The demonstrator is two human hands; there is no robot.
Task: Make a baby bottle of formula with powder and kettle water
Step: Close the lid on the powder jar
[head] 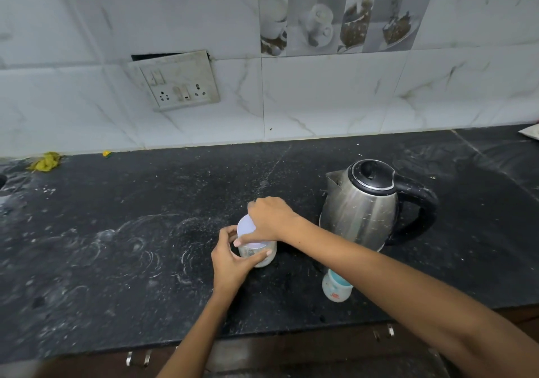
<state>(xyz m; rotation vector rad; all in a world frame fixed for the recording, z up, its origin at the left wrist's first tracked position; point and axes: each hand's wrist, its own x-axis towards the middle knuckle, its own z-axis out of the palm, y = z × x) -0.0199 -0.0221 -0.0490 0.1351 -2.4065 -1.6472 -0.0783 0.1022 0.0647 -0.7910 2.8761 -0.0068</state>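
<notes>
Between my two hands stands the jar (258, 253) on the dark desk (116, 246), left of the kettle (360, 205). My left fingers (256, 258) wrap its clear body; my right hand (271, 217) covers the white lid (246, 229), fingers curled over its rim. Near the kettle, a bottle (335, 287) stands by my right forearm.

Dim, even light; soft, edge-warped wide-angle view.
</notes>
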